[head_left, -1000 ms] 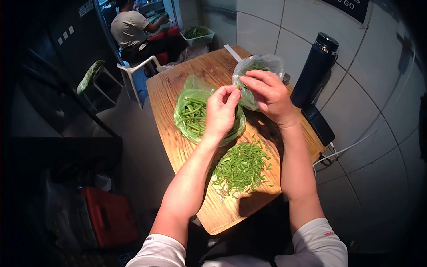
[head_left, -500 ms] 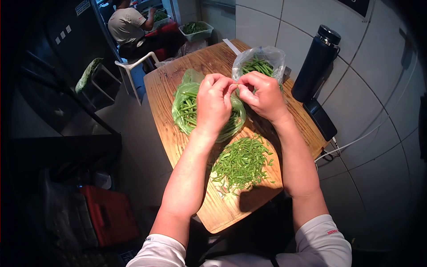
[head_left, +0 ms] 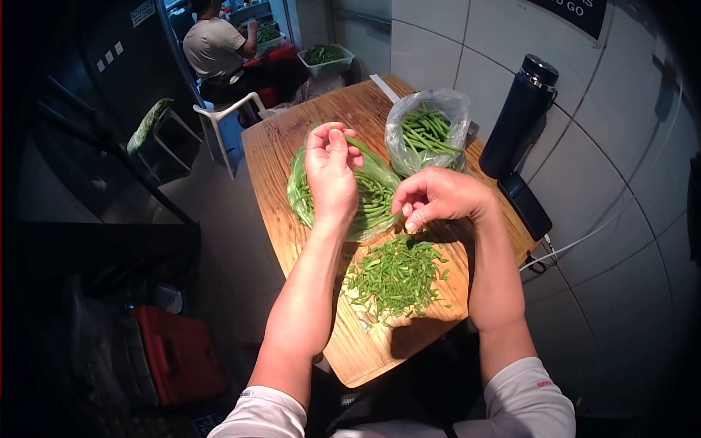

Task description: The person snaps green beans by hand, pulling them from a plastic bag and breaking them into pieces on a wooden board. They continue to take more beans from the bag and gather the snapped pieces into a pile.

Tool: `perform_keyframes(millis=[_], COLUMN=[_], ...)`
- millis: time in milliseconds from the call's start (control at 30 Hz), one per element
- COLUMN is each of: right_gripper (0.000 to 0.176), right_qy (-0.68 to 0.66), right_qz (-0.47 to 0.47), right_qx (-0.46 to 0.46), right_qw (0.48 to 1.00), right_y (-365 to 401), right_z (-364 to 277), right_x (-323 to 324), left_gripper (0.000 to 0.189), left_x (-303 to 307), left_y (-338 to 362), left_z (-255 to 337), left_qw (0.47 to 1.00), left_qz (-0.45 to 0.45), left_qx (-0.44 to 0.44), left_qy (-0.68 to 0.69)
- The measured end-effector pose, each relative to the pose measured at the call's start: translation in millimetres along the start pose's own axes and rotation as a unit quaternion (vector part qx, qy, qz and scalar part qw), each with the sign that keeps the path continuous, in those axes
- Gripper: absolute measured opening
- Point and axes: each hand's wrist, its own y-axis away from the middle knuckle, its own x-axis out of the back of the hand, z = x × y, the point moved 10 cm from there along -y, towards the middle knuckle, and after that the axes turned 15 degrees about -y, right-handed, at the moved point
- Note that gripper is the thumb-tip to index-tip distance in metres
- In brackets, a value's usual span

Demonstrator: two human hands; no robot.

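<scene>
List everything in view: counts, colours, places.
Table: 1, brown, centre
Green bag: 1, green, mid-table
Clear bag: 1, colourless, table's far right
Beans: many, green, in both bags
Trimmings: 1 pile, green, table's near end
Flask: 1, navy, table's right edge
Device: 1, black, beside flask
Chairs: 2, whitish, upper left
Basket: 1, white, back
Box: 1, red, lower left
Person: 1, greyish shirt, back
Left hand: 1, pinching bean
Right hand: 1, by trimmings

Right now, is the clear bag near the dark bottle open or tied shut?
Open: the mouth of the clear bag is spread wide, and green stalks show inside.
</scene>
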Motion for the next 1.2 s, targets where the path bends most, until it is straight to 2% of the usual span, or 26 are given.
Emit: perform_keyframes(millis=[33, 67, 167, 200, 300, 367, 433, 500, 567, 700, 800, 900, 933, 1033, 1067, 1100, 1167, 1200], right_gripper=[0.017, 0.024, 0.031, 0.033, 0.018, 0.013, 0.012, 0.013, 0.016, 0.018, 0.017, 0.015, 0.013, 0.010, 0.008, 0.007, 0.012, 0.019], right_qy=[0.001, 0.041, -0.047, -0.050, -0.038, -0.010, 0.065, 0.224, 0.286, 0.342, 0.379, 0.471, 0.461, 0.359, 0.301, 0.268, 0.320, 0.329], right_qz=[0.013, 0.061, 0.197, 0.203, 0.208, 0.275, 0.409, 0.476, 0.502, 0.542, 0.545, 0.529, 0.546, 0.515, 0.462, 0.378, 0.218, 0.177], right_qx=[0.010, 0.037, 0.123, 0.136, 0.119, 0.201, 0.266, 0.245, 0.230, 0.195, 0.201, 0.266, 0.288, 0.360, 0.352, 0.341, 0.262, 0.227], right_qw=[1.000, 0.997, 0.972, 0.968, 0.970, 0.940, 0.871, 0.814, 0.783, 0.743, 0.720, 0.654, 0.637, 0.690, 0.757, 0.818, 0.884, 0.899], right_y=[-0.7, -2.4, 3.2, 6.3, 7.9, 19.8, 48.4, 68.8, 72.8, 67.5, 55.9, 50.6, 53.4, 49.9, 34.9, 16.0, -24.1, -35.2], right_z=[-4.8, -3.2, -7.2, -17.6, -22.2, -35.5, -48.8, -63.5, -55.6, -46.1, -43.4, -51.9, -57.1, -76.6, -73.1, -72.3, -42.2, -27.0], right_x=[2.7, 18.5, 52.4, 47.4, 42.7, 58.4, 83.0, 91.7, 100.2, 103.4, 101.8, 80.0, 76.0, 45.0, 33.1, 14.0, -19.6, -28.8], left_gripper=[0.019, 0.018, 0.019, 0.019, 0.021, 0.024, 0.026, 0.027, 0.027, 0.031, 0.035, 0.031, 0.032, 0.035, 0.035, 0.033, 0.031, 0.026], left_x=[-2.1, -5.0, -17.1, -23.5, -40.6, -41.1, -26.4, -10.5, 8.5, 23.1, 24.3, 30.7, 34.7, 55.3, 64.1, 65.4, 66.5, 64.4], left_y=[0.2, 1.6, 6.2, 7.9, 18.0, 20.8, 19.2, 15.0, 11.2, 9.3, 10.5, 10.3, 9.3, 2.7, -0.5, -1.8, -0.2, 6.7], left_z=[0.3, 0.7, 4.7, 3.4, -0.8, 3.3, 13.7, 23.2, 25.0, 31.8, 31.2, 34.3, 37.2, 35.7, 30.4, 28.0, 19.0, 21.0], left_qw=[1.000, 1.000, 0.998, 0.997, 0.990, 0.995, 0.994, 0.981, 0.962, 0.952, 0.946, 0.948, 0.949, 0.936, 0.930, 0.920, 0.887, 0.888], left_qz=[-0.007, -0.015, -0.056, -0.074, -0.122, -0.092, -0.034, 0.029, 0.098, 0.147, 0.150, 0.162, 0.164, 0.175, 0.188, 0.162, 0.101, 0.081], left_qx=[-0.001, -0.005, -0.021, -0.024, -0.027, -0.021, -0.078, -0.129, -0.173, -0.203, -0.197, -0.191, -0.197, -0.188, -0.203, -0.182, -0.135, -0.097], left_qy=[0.006, 0.013, 0.007, 0.027, 0.060, 0.035, -0.070, -0.145, -0.189, -0.178, -0.210, -0.197, -0.183, -0.240, -0.243, -0.308, -0.431, -0.442])
